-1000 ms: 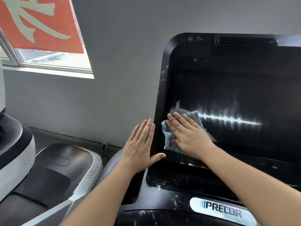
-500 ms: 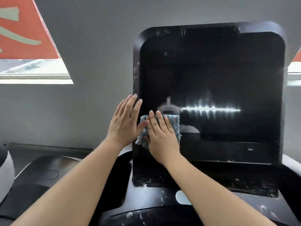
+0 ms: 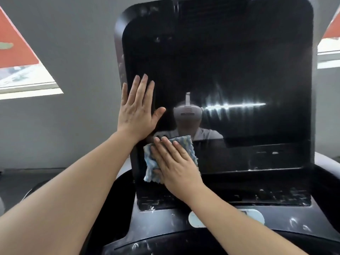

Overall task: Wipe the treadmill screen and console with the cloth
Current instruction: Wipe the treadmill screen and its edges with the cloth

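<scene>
While the left hand (image 3: 137,111) lies flat with straight, spread fingers against the left edge of the dark treadmill screen (image 3: 230,70), the right hand (image 3: 174,164) presses a blue cloth (image 3: 150,168) with straight fingers onto the lower left corner of the glass. Both hands sit close, the left one just above the right, apart from each other by a narrow gap. Below the screen, the black console (image 3: 276,219) at the bottom of the frame carries white smears. A grey wall (image 3: 73,52) fills the upper left.
</scene>
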Demonstrator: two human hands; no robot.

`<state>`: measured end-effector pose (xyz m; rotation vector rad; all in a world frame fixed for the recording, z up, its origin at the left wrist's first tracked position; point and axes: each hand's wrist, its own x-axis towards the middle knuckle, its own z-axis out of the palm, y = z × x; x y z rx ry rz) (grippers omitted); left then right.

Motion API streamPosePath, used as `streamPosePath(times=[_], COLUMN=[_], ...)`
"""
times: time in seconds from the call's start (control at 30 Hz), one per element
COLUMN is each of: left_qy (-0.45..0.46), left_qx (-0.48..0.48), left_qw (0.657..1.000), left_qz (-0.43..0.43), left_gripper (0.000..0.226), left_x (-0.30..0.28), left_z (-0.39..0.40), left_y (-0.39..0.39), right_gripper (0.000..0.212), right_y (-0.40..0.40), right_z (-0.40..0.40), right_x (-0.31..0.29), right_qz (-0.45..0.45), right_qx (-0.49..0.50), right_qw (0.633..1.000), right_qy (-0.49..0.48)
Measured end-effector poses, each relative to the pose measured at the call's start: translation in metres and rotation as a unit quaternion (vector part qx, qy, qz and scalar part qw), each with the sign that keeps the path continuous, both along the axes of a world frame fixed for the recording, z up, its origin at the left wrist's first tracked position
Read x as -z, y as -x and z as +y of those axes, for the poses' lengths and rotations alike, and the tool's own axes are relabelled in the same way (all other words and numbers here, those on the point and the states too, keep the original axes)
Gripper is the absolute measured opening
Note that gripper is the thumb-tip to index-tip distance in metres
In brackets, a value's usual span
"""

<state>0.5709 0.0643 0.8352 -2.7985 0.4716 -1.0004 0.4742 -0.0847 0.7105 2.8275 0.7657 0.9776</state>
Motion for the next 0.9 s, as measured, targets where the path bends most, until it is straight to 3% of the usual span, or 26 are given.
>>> streamPosePath(times=[0.2, 0.33, 0.5, 0.6, 0.77, 0.9], left_qy=[-0.018, -0.026, -0.014, -0.006, 0.002, 0.002], left_qx=[-0.001, -0.001, 0.015, 0.015, 0.008, 0.004], left_qw=[1.000, 0.999, 0.999, 0.999, 0.999, 0.999], left_qz=[-0.025, -0.037, -0.037, -0.037, -0.036, -0.042], left_gripper=[0.077, 0.076, 0.074, 0.073, 0.074, 0.074], left_x=[0.004, 0.006, 0.005, 0.005, 0.003, 0.004], left_z=[0.002, 0.001, -0.002, -0.003, -0.004, -0.006], left_y=[-0.002, -0.004, -0.002, -0.002, 0.000, 0.000], right_gripper=[0.063, 0.066, 0.069, 0.061, 0.066, 0.065], right_y=[0.010, 0.013, 0.012, 0.013, 0.020, 0.026], right_z=[-0.081, -0.024, 0.043, 0.007, -0.068, -0.031], right_x=[0.010, 0.015, 0.015, 0.013, 0.019, 0.022], right_qz=[-0.004, 0.017, 0.027, 0.007, 0.000, 0.020], right_qx=[0.062, 0.091, 0.025, 0.008, 0.056, 0.134], right_qw=[0.998, 0.993, 0.997, 0.999, 0.998, 0.978], right_qy=[0.018, -0.071, -0.061, -0.035, -0.017, -0.157])
